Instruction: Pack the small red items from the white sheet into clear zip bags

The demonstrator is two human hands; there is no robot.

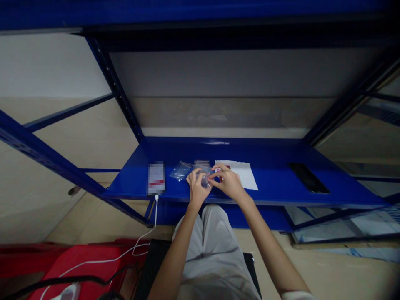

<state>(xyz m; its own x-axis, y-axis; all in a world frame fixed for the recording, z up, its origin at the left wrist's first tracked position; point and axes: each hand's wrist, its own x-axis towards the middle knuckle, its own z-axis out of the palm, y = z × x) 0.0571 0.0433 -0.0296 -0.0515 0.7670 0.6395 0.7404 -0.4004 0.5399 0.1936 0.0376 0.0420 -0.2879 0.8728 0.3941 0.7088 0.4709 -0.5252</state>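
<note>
A small clear plastic bag (205,181) is between my two hands, just above the front part of the blue shelf. My left hand (198,189) is closed on the bag's left side. My right hand (230,183) pinches at the bag's right edge, thumb and forefinger together. Whether the bag has anything in it is too small to make out. Behind my left hand lie more clear bags (201,163), and another clear bag (180,171) lies flat to the left. A white paper sheet (246,175) with small reddish items on it is partly hidden by my right hand.
A blue metal shelf (275,166) holds everything, with upright posts at both sides and another board overhead. On the left lies a phone (156,179) with a white cable (155,216) hanging down. A black phone (308,178) lies to the right. A red stool (87,258) stands lower left.
</note>
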